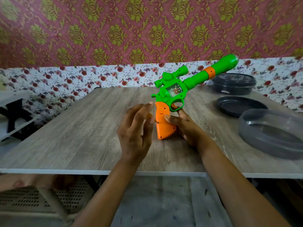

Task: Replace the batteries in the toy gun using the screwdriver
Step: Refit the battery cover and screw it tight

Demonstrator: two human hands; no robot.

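One head view. We find the toy gun [172, 95] standing on its orange grip near the desk [73, 136] centre, barrel slanting toward the far right corner. The right hand [185, 126] clasps the grip; the left hand [136, 130] hovers spread just beside it, something yellowish behind its fingers. We judge the gun light, rigid, smooth plastic, best held at the grip. At the right edge, a lidded black container [234, 85], a black lid [241, 105] and a clear bowl [270, 133]; no contents discernible.

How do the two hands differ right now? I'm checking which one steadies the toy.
The right hand grips the toy gun by its orange grip, thumb pressed on it; the left hand is open with fingers spread, beside the grip. A yellowish object, mostly hidden, sits behind the left hand. Both hands are bare and hover over the wooden table.
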